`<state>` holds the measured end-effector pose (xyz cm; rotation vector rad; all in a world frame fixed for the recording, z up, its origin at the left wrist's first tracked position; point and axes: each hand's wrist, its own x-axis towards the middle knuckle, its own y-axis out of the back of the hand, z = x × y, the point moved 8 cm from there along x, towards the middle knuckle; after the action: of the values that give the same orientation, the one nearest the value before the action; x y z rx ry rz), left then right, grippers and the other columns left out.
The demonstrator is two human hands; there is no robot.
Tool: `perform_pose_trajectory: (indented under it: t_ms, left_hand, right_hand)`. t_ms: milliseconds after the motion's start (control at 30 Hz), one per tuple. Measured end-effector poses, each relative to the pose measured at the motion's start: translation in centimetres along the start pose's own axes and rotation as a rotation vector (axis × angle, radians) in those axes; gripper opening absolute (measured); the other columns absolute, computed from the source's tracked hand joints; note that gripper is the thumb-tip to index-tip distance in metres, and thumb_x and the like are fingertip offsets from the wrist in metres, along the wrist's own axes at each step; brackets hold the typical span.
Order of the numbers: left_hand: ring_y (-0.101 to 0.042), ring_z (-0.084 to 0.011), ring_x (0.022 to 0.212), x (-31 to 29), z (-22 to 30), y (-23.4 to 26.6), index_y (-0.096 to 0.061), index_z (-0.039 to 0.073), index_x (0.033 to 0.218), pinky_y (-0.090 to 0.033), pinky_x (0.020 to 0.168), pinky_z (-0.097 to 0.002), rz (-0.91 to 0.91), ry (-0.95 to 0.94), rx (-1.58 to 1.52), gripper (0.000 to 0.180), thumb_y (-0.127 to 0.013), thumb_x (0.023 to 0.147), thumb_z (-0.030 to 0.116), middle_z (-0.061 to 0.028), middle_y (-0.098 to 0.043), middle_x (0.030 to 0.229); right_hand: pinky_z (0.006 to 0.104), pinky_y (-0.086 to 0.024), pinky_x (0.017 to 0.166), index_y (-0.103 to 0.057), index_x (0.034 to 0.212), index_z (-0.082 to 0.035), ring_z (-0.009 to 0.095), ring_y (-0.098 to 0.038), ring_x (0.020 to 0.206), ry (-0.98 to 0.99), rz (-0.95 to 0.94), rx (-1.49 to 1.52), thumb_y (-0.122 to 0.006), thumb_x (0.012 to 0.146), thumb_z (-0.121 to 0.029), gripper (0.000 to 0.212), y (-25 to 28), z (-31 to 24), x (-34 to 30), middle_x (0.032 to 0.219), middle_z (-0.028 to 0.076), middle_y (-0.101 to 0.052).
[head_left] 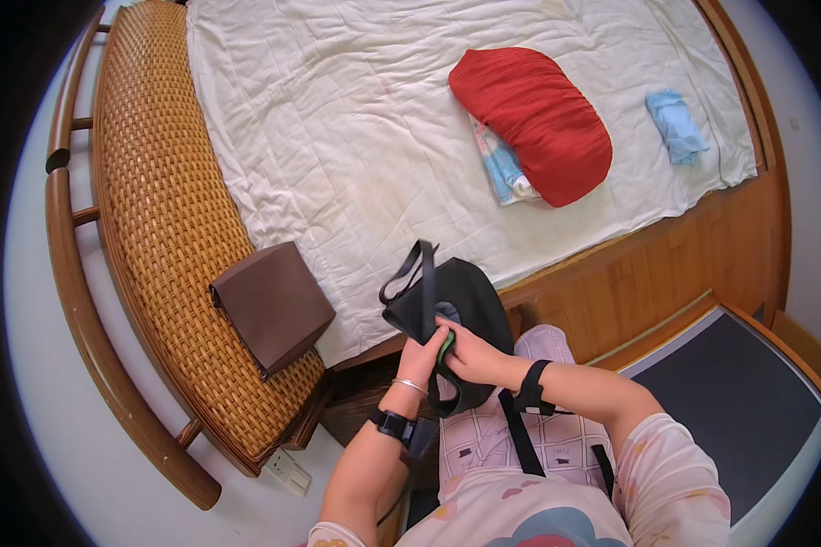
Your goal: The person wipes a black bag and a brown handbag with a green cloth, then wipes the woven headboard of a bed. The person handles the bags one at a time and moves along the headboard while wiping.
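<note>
A floppy black bag (474,292) with a long black strap hangs in front of my body, at the bed's near edge. My left hand (420,357) is closed on its strap side, with the strap looping up above the fingers. My right hand (472,354) meets the left one and is closed on the bag as well. Between the two hands shows a small green strip (446,345), partly hidden by the fingers. A dark bluish patch (448,313) lies on the bag just beyond my fingertips. Both wrists wear black bands.
A brown box-shaped bag (278,305) leans by the woven rattan headboard (160,137) at left. On the white bedsheet (337,137) lie a red bundle (543,123) over a blue-and-white package (502,169) and a light blue folded cloth (677,126). A dark-topped wooden piece (734,401) stands at right.
</note>
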<state>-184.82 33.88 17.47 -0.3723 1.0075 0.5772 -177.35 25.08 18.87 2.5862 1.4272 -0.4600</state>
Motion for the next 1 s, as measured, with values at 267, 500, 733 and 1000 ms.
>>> perform_pose_trajectory:
  t_ms: [267, 500, 733, 1000]
  left_hand:
    - [-0.064, -0.0187, 0.086, 1.8, -2.9, 3.3, -0.063, -0.004, 0.108, -0.05, 0.075, -0.0294, 0.121, 0.241, -0.014, 0.057, -0.063, 0.089, 0.049, -0.0102, -0.067, 0.098]
    - [-0.067, -0.0208, 0.084, 2.3, -3.1, 3.0, -0.062, -0.011, 0.102, -0.054, 0.068, -0.0351, 0.032, 0.275, -0.176, 0.04, -0.066, 0.091, 0.028, -0.0115, -0.068, 0.097]
    - [-0.053, -0.0107, 0.063, 1.2, -3.7, 4.2, -0.062, 0.006, 0.109, -0.041, 0.053, -0.0268, -0.111, 0.307, 0.094, 0.028, -0.055, 0.098, 0.031, 0.0005, -0.059, 0.08]
    - [-0.053, -0.0108, 0.074, -0.3, 0.7, 7.1, -0.065, -0.007, 0.098, -0.045, 0.068, -0.0278, 0.116, 0.115, 0.331, 0.045, -0.057, 0.097, 0.038, -0.0028, -0.063, 0.081]
  right_hand:
    - [0.0531, -0.036, 0.104, -0.04, 0.14, -0.006, 0.039, -0.032, 0.137, 0.005, -0.187, -0.367, -0.055, 0.087, -0.025, 0.057, -1.6, 2.0, 3.9, 0.149, 0.016, -0.035]
    - [0.0384, -0.039, 0.105, -0.051, 0.129, -0.001, 0.039, -0.05, 0.121, -0.15, -0.346, -0.133, -0.039, 0.09, -0.013, 0.042, -2.8, 5.2, 5.1, 0.134, 0.023, -0.051]
    - [0.0457, -0.032, 0.111, -0.046, 0.138, -0.008, 0.036, -0.029, 0.14, 0.037, -0.479, -0.353, -0.051, 0.086, -0.011, 0.052, -2.4, 1.2, 4.9, 0.152, 0.013, -0.034]
    - [0.0432, -0.026, 0.115, -0.039, 0.143, -0.01, 0.038, -0.03, 0.139, -0.003, -0.425, -0.318, -0.045, 0.094, -0.022, 0.051, -3.3, 1.3, 7.8, 0.152, 0.019, -0.029]
